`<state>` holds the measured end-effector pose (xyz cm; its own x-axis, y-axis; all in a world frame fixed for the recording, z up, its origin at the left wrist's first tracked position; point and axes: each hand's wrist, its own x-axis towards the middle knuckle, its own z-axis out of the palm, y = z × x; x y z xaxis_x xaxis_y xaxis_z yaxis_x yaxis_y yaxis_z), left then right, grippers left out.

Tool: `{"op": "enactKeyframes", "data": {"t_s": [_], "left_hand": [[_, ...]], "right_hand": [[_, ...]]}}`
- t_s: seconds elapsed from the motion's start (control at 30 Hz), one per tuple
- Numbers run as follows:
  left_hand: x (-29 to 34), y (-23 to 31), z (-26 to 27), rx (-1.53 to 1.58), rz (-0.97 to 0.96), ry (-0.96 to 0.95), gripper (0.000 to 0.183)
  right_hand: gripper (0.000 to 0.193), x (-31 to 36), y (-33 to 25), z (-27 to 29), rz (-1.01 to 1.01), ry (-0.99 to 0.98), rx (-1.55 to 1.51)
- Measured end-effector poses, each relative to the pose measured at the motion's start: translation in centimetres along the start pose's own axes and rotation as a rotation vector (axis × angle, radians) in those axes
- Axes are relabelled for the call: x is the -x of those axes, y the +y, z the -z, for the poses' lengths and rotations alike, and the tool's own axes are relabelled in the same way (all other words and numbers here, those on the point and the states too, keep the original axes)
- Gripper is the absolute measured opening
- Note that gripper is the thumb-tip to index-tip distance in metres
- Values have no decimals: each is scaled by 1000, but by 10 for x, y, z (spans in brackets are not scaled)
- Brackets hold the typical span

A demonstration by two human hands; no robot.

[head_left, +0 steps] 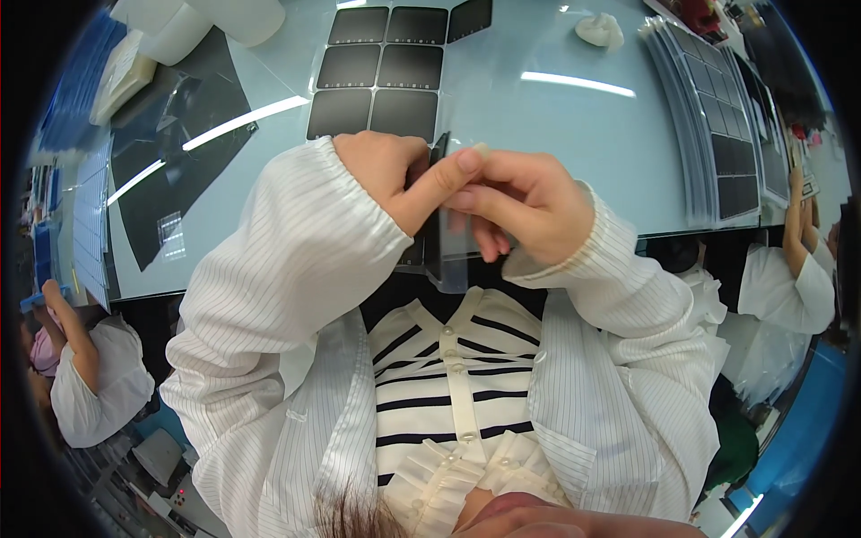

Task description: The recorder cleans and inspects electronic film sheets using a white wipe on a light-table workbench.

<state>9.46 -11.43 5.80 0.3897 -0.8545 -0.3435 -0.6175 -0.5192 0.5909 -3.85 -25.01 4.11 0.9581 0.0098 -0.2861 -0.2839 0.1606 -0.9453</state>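
Note:
A sheet of glossy black rectangular panels (pixel 411 67) in a pale grid lies on the table in front of me, and its near part reaches the table's front edge. My left hand (pixel 390 175) is closed at the near end of the sheet, the thumb stretched toward the right. Beside it a dark panel edge (pixel 436 238) stands up, seen nearly edge-on, with clear film (pixel 452 273) along its lower end. My right hand (pixel 525 202) is closed in a pinch against the left thumb tip. What its fingertips hold is too small to make out.
A stack of similar panel sheets (pixel 708 125) stands at the right. A crumpled white wad (pixel 599 31) lies at the back right. Dark film (pixel 179 152) lies at the left, near white rolls (pixel 242 18) and a pale block (pixel 123 76). Other people sit at both sides.

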Motion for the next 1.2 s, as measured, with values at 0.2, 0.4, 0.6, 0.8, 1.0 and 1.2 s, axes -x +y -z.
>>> {"op": "enactKeyframes", "data": {"t_s": [0.2,0.4,0.6,0.8,1.0,1.2], "left_hand": [[-4,-9,6,54,-80,-49,60],[5,-30,-6,-188,-310,208,29],[21,-45,-12,-234,-540,526,35],[48,-15,0,-285,-391,372,11],[46,14,-14,-59,-86,83,42],[42,10,-19,-20,-145,39,51]], "right_hand": [[14,-12,2,7,-23,-76,-91],[21,14,10,24,-203,136,116],[22,31,14,24,-208,170,107],[23,35,10,20,-193,103,-56],[21,36,17,13,-188,14,-53],[19,13,19,-10,-69,-27,-152]]}}
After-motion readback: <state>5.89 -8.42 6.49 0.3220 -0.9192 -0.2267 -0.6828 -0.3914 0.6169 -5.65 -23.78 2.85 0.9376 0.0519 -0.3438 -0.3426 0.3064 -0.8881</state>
